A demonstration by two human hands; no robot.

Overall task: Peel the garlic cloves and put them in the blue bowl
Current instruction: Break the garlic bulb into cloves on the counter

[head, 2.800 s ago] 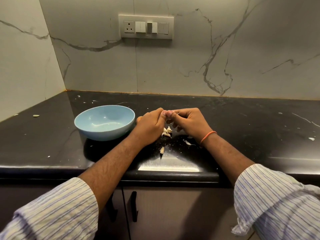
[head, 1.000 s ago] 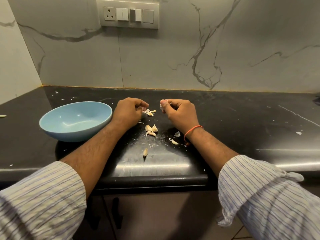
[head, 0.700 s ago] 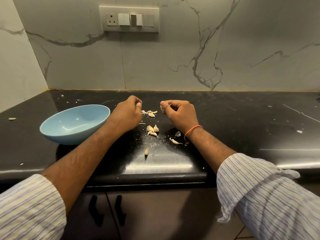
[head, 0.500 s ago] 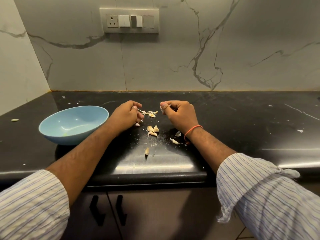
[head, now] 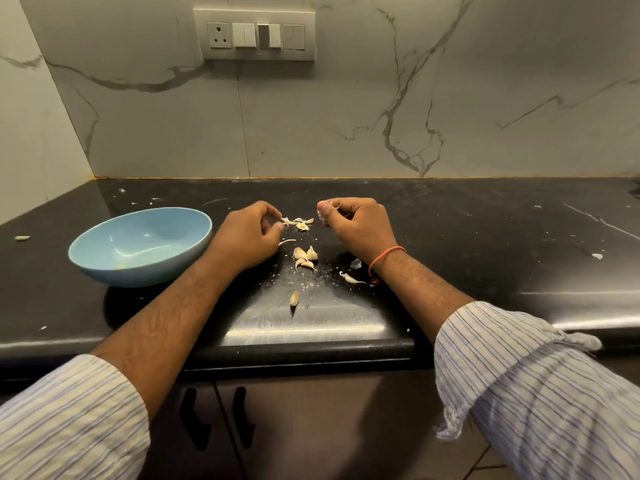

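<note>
The blue bowl (head: 104, 273) stands on the black counter at the left, with a small pale speck on its bottom. My left hand (head: 247, 237) rests just right of the bowl, fingers loosely curled, thumb and forefinger apart, their tips beside a heap of garlic skins (head: 299, 223). My right hand (head: 358, 226) pinches a garlic clove (head: 323, 212) between thumb and forefinger; most of the clove is hidden. Between my wrists lie three unpeeled cloves (head: 304, 258), and one more clove (head: 294, 298) lies nearer the front edge.
Skin scraps (head: 350, 278) lie by my right wrist, and a thin strip (head: 287, 241) by my left hand. A stray clove (head: 21, 238) sits far left on the counter. The marble wall with a switch panel (head: 254, 36) stands behind. The counter's front edge (head: 311, 344) is close.
My hands, joined on one clove 2.8 s ago, have drawn apart. The left hand has let skin fall onto the counter, while the right still pinches the clove.
</note>
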